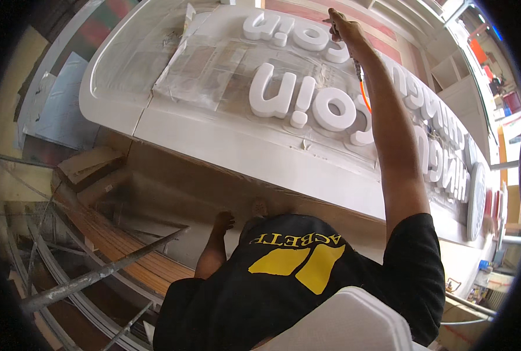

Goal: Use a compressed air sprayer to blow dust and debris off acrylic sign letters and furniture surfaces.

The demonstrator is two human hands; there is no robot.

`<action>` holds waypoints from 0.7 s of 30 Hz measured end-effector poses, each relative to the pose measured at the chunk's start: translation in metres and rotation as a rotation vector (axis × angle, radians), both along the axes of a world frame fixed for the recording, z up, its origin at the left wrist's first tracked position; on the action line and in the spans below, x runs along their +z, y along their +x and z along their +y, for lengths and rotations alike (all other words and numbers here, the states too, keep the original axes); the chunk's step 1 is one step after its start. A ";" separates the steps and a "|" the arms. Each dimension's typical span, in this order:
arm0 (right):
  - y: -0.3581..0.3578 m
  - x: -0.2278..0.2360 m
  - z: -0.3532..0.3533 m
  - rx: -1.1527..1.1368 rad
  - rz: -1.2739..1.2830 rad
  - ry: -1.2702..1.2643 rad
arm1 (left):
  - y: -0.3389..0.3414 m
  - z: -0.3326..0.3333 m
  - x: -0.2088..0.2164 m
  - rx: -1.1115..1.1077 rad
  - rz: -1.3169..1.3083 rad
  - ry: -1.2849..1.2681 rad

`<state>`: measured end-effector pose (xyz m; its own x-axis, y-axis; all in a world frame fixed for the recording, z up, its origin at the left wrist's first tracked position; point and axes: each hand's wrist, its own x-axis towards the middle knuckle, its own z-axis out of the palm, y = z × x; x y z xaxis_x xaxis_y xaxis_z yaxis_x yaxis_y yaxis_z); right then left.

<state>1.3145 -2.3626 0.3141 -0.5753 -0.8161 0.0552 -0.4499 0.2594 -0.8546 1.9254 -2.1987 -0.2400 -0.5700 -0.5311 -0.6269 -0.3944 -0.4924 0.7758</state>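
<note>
My right arm reaches far forward over a row of thick white raised letters (307,38). My right hand (349,34) is closed around a small metal spray gun (334,26), most of it hidden by the fingers. From the gun's lower end an orange hose (364,93) runs down behind my forearm. A nearer row of white letters (330,112) lies below the far one, on a pale board (208,76) with patches of whitened sheet. Low beside my body, my left hand (224,221) hangs with its fingers loosely apart, holding nothing.
The board's white front edge (260,167) runs between me and the letters. At left are a metal bar (108,275), wooden planks (120,240) and a box-like block (91,167). A round white piece (477,202) stands at the right end; shelves (447,73) are behind.
</note>
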 end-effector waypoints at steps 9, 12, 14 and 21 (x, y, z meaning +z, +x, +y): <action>0.042 -0.026 -0.007 0.282 -0.233 0.004 | 0.016 0.007 0.073 0.463 -0.425 0.369; 0.091 -0.025 0.003 0.437 -0.262 -0.018 | 0.018 0.019 0.074 0.449 -0.529 0.369; 0.117 -0.029 0.015 0.460 -0.135 0.090 | 0.006 0.020 0.079 0.440 -0.548 0.349; 0.183 -0.033 0.125 0.413 -0.293 0.176 | 0.004 0.007 -0.001 0.169 -0.234 0.095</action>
